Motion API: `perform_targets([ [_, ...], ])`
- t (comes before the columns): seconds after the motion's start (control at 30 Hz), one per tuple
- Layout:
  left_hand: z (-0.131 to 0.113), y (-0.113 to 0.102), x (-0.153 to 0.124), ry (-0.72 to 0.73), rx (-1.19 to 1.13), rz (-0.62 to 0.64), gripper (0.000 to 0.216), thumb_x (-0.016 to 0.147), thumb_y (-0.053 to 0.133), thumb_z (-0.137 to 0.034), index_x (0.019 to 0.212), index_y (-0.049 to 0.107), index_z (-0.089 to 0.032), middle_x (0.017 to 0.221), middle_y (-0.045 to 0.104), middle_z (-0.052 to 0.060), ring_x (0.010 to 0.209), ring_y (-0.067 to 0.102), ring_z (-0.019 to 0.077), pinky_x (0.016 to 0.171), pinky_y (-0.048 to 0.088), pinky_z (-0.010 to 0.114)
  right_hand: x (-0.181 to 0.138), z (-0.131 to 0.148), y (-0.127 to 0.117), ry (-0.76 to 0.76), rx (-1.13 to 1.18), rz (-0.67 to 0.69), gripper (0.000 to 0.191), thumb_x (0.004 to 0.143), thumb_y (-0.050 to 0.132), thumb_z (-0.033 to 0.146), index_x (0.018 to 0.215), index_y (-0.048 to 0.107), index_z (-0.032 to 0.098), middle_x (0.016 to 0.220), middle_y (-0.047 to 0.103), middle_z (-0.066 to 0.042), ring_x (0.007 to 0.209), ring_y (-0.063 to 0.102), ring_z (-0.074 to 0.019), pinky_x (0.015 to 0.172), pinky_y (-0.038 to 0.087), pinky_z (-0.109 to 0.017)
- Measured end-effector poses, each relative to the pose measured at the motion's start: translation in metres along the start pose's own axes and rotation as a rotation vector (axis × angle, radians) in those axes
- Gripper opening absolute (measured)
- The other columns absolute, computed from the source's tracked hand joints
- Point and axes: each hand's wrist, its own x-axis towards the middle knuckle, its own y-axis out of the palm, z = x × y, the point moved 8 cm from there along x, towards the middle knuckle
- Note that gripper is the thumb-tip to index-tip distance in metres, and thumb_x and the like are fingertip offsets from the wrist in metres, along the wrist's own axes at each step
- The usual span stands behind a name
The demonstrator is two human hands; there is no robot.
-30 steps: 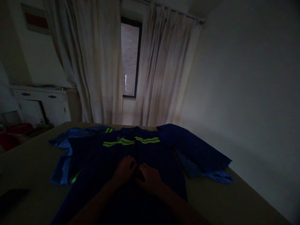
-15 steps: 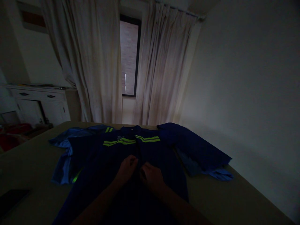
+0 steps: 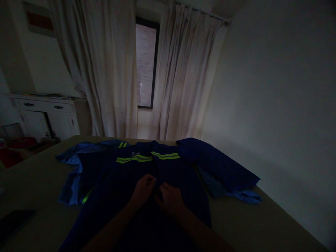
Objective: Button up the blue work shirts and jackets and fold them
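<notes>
A dark blue work jacket (image 3: 183,178) with yellow-green reflective stripes lies spread face up, its collar away from me and its sleeves out to the sides. My left hand (image 3: 144,187) is closed in a pinch at the front opening, below the chest stripes. Just to its right, my right hand (image 3: 170,196) is closed on the other side of the same opening. Both seem to grip the jacket's front edges; the fingertips are dim, and any fastener there cannot be made out. Under the jacket, a lighter blue garment (image 3: 70,189) shows at the left and right.
The garments lie on a wide olive-coloured surface (image 3: 44,178). A dark flat object (image 3: 15,220) rests at the near left. A white wall (image 3: 275,105) borders the right side. Curtains (image 3: 110,70) hang beyond, and a white cabinet (image 3: 60,119) stands at the far left.
Both hands stay at the jacket's front opening with barely any movement of the fingers. The view has shifted very slightly; the jacket lies as before.
</notes>
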Motion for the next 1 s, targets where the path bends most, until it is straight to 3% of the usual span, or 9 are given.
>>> perform_targets([
  [0.13, -0.01, 0.0, -0.003, 0.027, 0.05, 0.024, 0.036, 0.089, 0.046, -0.052, 0.09, 0.062, -0.02, 0.076, 0.071, 0.003, 0.07, 0.068, 0.02, 0.063, 0.046, 0.029, 0.0, -0.003, 0.004, 0.025, 0.009, 0.02, 0.023, 0.097, 0.056, 0.041, 0.095, 0.065, 0.02, 0.096, 0.07, -0.004, 0.084, 0.068, -0.0181, 0.071, 0.045, -0.026],
  [0.3, -0.024, 0.003, -0.008, 0.122, 0.264, 0.108, 0.04, 0.091, 0.048, -0.049, 0.069, 0.064, -0.021, 0.07, 0.069, 0.003, 0.068, 0.064, 0.0195, 0.065, 0.039, 0.029, 0.002, -0.008, 0.011, -0.008, 0.066, 0.027, 0.02, 0.097, 0.058, 0.04, 0.102, 0.065, 0.022, 0.1, 0.071, -0.004, 0.087, 0.068, -0.0183, 0.074, 0.046, -0.026],
  [0.43, -0.021, 0.001, -0.007, 0.111, 0.355, 0.148, 0.039, 0.091, 0.048, -0.043, 0.065, 0.066, -0.021, 0.069, 0.069, 0.003, 0.068, 0.062, 0.0186, 0.065, 0.035, 0.028, 0.002, -0.006, 0.009, -0.07, 0.108, 0.013, 0.019, 0.097, 0.061, 0.04, 0.105, 0.064, 0.023, 0.103, 0.07, -0.003, 0.089, 0.068, -0.0179, 0.075, 0.046, -0.026],
  [0.57, -0.01, 0.0, 0.001, 0.054, 0.314, 0.167, 0.046, 0.091, 0.043, -0.049, 0.063, 0.064, -0.019, 0.064, 0.065, 0.002, 0.065, 0.061, 0.0181, 0.06, 0.032, 0.028, -0.001, 0.0, 0.0, -0.116, 0.08, -0.045, 0.015, 0.099, 0.059, 0.035, 0.105, 0.064, 0.022, 0.103, 0.069, -0.004, 0.088, 0.067, -0.0176, 0.075, 0.046, -0.026],
  [0.83, -0.004, 0.002, 0.004, 0.066, 0.251, 0.083, 0.046, 0.09, 0.042, -0.054, 0.058, 0.048, -0.022, 0.058, 0.051, -0.003, 0.062, 0.051, 0.0158, 0.06, 0.03, 0.028, -0.001, 0.008, 0.001, -0.189, 0.032, -0.071, 0.022, 0.103, 0.044, 0.022, 0.098, 0.064, 0.021, 0.094, 0.068, -0.005, 0.078, 0.063, -0.0156, 0.069, 0.044, -0.025],
  [1.0, -0.016, 0.004, -0.005, 0.137, 0.221, 0.022, 0.04, 0.093, 0.04, -0.052, 0.067, 0.051, -0.023, 0.071, 0.059, 0.001, 0.07, 0.056, 0.0186, 0.069, 0.037, 0.03, 0.003, -0.003, 0.002, -0.088, 0.187, -0.026, 0.018, 0.103, 0.049, 0.024, 0.097, 0.065, 0.021, 0.096, 0.068, -0.003, 0.084, 0.065, -0.015, 0.074, 0.045, -0.024],
])
